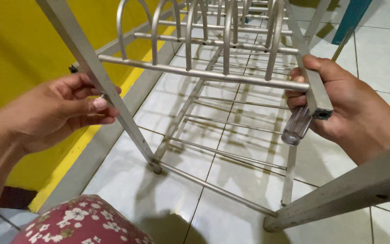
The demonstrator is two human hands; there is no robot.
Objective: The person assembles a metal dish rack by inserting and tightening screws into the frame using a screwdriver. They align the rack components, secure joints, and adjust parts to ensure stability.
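Observation:
A silver metal dish rack (213, 74) lies tipped on its side over the white tiled floor, its arched dividers pointing up at the top. My left hand (55, 110) pinches something small against the rack's left square leg (109, 97), thumb and fingers closed around it. My right hand (339, 101) grips the end of the right square leg (314, 88) together with a screwdriver whose clear plastic handle (296, 126) sticks out below the fingers. The screwdriver's shaft is hidden behind that hand.
A yellow wall (19, 49) with a grey skirting strip (100, 149) runs along the left. A red floral cloth (80, 223) shows at the bottom. A grey bar (348, 190) crosses the lower right. A blue post (350, 18) stands at the top right.

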